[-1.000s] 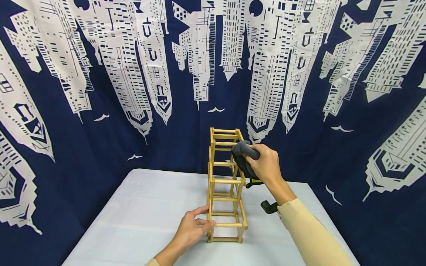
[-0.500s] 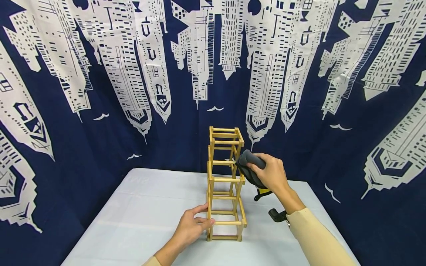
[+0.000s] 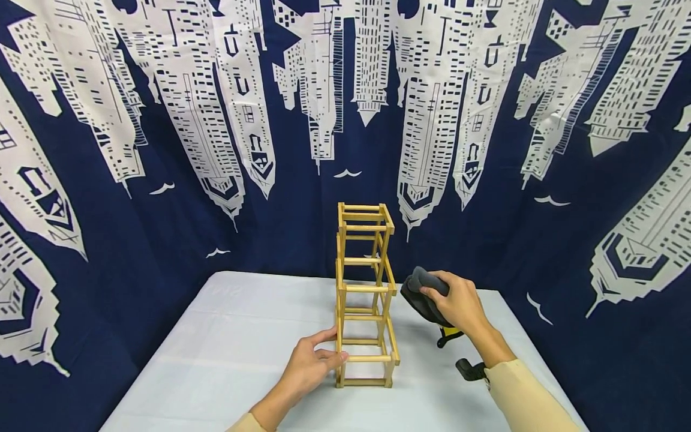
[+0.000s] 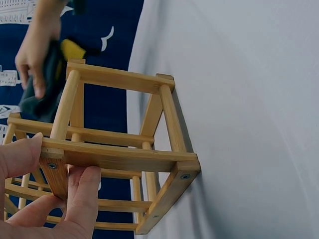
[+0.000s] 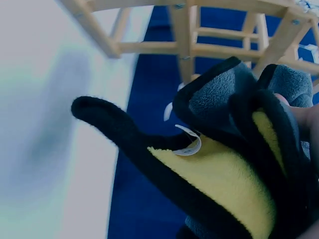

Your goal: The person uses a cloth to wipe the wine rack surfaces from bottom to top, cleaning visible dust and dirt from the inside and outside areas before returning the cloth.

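Note:
A stepped, light-wood rack (image 3: 365, 359) of posts and rails stands upright on the table. My left hand (image 3: 309, 363) grips its lower left post; the left wrist view shows thumb and fingers (image 4: 83, 194) on either side of the wood. To the right of the rack, my right hand (image 3: 459, 305) holds a bunched microfibre cloth (image 3: 423, 295) in the air, apart from the rack. Grey on one face and yellow on the other, the cloth (image 5: 224, 174) has black edging and a small white label. Part of the right hand is out of the right wrist view.
A white-covered table (image 3: 259, 318) lies under the rack. Behind and beside it hangs a navy curtain (image 3: 291, 228) with white upside-down buildings. A black camera mount (image 3: 469, 369) sits at my right wrist.
My right hand has moved away from the rack, rightward and down, carrying the cloth. The left hand keeps its grip on the lower post, and the rack stays in place.

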Motion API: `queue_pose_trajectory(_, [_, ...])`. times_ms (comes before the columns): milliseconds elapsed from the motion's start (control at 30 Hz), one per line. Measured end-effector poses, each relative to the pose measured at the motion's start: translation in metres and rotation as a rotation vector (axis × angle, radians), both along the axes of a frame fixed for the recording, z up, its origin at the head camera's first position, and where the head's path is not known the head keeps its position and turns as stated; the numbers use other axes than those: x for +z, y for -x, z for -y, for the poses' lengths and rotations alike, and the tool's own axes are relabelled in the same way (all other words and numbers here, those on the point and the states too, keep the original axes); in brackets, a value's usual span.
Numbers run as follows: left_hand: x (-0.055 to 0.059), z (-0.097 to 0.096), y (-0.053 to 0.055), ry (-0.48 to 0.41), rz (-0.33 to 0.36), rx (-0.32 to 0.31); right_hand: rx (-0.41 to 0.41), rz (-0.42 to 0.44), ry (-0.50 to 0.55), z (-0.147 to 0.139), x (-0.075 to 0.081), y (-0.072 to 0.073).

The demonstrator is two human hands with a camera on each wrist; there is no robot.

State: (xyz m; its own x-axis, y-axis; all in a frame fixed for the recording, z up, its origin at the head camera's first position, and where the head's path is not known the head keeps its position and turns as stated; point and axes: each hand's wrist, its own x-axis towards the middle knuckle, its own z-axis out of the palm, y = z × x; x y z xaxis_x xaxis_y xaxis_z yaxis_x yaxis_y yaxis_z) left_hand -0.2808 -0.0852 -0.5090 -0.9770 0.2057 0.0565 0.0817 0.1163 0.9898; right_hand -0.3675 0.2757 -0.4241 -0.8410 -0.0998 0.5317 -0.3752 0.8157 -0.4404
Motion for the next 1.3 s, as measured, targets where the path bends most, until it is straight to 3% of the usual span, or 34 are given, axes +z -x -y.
queue_pose_trajectory(233, [0.0, 0.001, 0.0, -0.011, 0.006, -0.003, 0.002, 0.115, -0.058, -0.028, -0.036, -0.009])
queue_pose_trajectory(433, [0.003, 0.001, -0.002, -0.02, -0.001, -0.004, 0.024, 0.111, -0.218, -0.05, -0.056, -0.014])
queue_pose_trajectory(600, [0.003, 0.001, -0.002, -0.018, -0.011, -0.003, 0.032, 0.115, -0.325, -0.056, -0.078, -0.016])
queue_pose_trajectory(767, [0.002, 0.0, -0.002, -0.023, -0.012, -0.008, 0.019, 0.192, -0.345, -0.051, -0.097, -0.016])
queue_pose_trajectory(1033, [0.002, 0.0, -0.001, -0.011, -0.005, -0.007, -0.009, 0.234, -0.274, -0.042, -0.113, -0.012])
queue_pose_trajectory(1300, [0.002, 0.0, -0.002, -0.01, -0.003, -0.006, -0.011, 0.254, -0.288, -0.042, -0.113, -0.015])
